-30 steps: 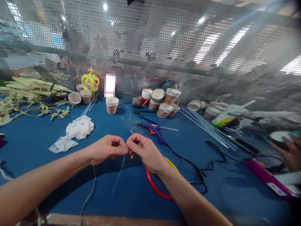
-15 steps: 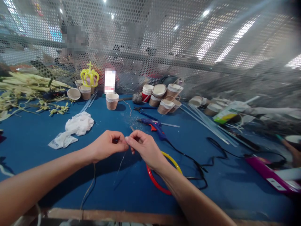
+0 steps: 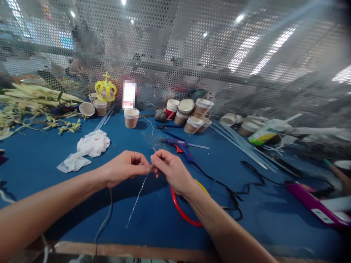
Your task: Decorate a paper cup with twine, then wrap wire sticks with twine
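My left hand (image 3: 127, 168) and my right hand (image 3: 168, 168) meet over the middle of the blue table, both closed in a pinch. A short tan bit of thin cord (image 3: 110, 204) shows between the fingertips, and its longer brown length hangs below my left hand to the table's front edge. From the pinch a thin, shiny twisted strand (image 3: 137, 202) slants down to the left; which fingers grip it I cannot tell. Beneath my right wrist lies a red and yellow ring (image 3: 179, 208). Beyond that hand rests a blue glue gun (image 3: 178, 144).
Crumpled white cloth (image 3: 93, 143) lies left of my hands. A wrapped cup (image 3: 131, 118) props a phone (image 3: 128, 95) at the back. Several more cups (image 3: 193, 124), pliers (image 3: 171, 128) and clear glue sticks (image 3: 241, 144) lie around. A black cable (image 3: 216, 182) snakes rightward to a purple power strip (image 3: 315, 204).
My right hand has shifted slightly right, opening a small gap between the fingertips where the tan cord shows. The shiny strand now hangs longer and more clearly, slanting further left.
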`<move>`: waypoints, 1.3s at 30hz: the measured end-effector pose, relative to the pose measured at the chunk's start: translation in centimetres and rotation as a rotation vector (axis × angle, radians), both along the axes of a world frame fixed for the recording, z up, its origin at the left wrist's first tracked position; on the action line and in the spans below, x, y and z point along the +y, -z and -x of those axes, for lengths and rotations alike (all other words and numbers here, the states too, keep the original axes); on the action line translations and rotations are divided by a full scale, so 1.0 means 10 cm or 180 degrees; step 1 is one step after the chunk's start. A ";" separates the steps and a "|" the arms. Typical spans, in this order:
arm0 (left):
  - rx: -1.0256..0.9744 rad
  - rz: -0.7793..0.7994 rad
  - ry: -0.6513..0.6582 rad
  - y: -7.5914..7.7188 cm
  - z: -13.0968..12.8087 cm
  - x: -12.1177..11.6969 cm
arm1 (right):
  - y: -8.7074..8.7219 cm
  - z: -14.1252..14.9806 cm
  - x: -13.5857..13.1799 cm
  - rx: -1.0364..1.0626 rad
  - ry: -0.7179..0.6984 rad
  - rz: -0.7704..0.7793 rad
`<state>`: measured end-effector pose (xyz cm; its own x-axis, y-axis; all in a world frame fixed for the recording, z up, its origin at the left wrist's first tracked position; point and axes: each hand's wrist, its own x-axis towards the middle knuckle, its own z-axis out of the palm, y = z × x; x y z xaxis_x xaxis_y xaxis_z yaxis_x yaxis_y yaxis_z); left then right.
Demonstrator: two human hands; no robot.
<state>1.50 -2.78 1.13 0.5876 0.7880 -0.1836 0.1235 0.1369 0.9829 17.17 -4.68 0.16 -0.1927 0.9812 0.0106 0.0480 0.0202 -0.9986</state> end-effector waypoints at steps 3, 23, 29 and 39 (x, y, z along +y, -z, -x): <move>-0.0019 0.0000 0.0038 0.00 0.00 0.00 | -0.02 0.01 -0.01 -0.0070 0.0068 0.0015; 0.0313 -0.0314 0.0233 0.00 0.05 0.05 | -0.02 -0.03 0.00 -0.0367 -0.0141 -0.0076; 0.0602 -0.0827 0.0154 0.03 0.04 0.05 | -0.04 -0.01 -0.01 -0.0680 -0.0023 -0.0194; 0.0265 -0.0377 0.0023 0.02 0.01 0.00 | -0.01 -0.02 -0.01 -0.0441 -0.0054 -0.0047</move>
